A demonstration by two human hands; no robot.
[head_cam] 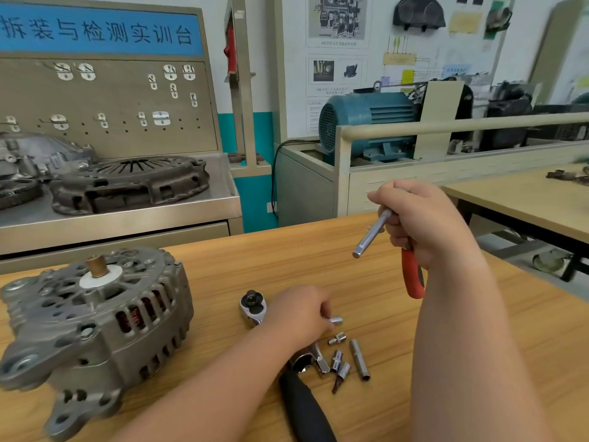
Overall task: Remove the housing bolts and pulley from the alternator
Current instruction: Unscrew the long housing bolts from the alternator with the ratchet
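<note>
Nearest the camera, on the wooden counter, a black tool handle lies partly under the left forearm, and beside it is a loose cluster of chrome sockets with one long socket at its right. Just beyond, the left hand rests low on the counter with its fingers curled, pinching a small socket. A ratchet head pokes out just past its knuckles, though the hand hides whether it joins the black handle. The alternator sits well to the left of that hand, flat on the counter with a copper-coloured shaft end pointing up and its mounting ears toward the near edge. A strip of bare wood lies between the two. The right hand is raised above the counter's far side, gripping a steel extension bar that slants down to the left, along with an orange-handled tool hanging below the palm. The counter's back edge runs just behind this hand. Farther off stand a steel bench carrying a clutch pressure plate, a pegboard under a blue sign, a teal electric motor and, to the right, a second table — wall charts hang behind them.
</note>
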